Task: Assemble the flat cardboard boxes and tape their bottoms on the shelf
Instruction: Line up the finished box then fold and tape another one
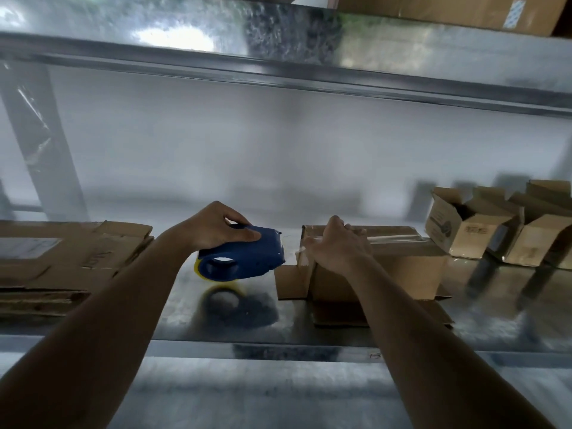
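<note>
A person stands at a metal shelf [309, 342] taping the bottom of an upturned cardboard box [402, 274], which sits on the shelf to the right of centre with its loose flaps splayed beneath it. The left hand [216, 227] grips a blue tape dispenser [244, 255], fingers curled over its top, held just clear of the box's left end and above the shelf. The right hand [337, 246] lies on the box's near left corner, fingers bent over the edge, pressing a strip of clear tape [393, 238] down; whether it pinches the tape end or only flattens it cannot be told.

The step in hand looks like finishing the seam. To do it well, the tape tail should be rubbed firmly down the side wall, the box kept from sliding on the slick metal, and the dispenser drawn away cleanly so the cut end does not lift or wrinkle.

The box is plain brown card, slightly creased, with a glossy band of tape running along its top seam. A stack of flat boxes [62, 258] waits at the left. Several open boxes [470, 227] stand at the far right, well apart from the one being taped.
</note>
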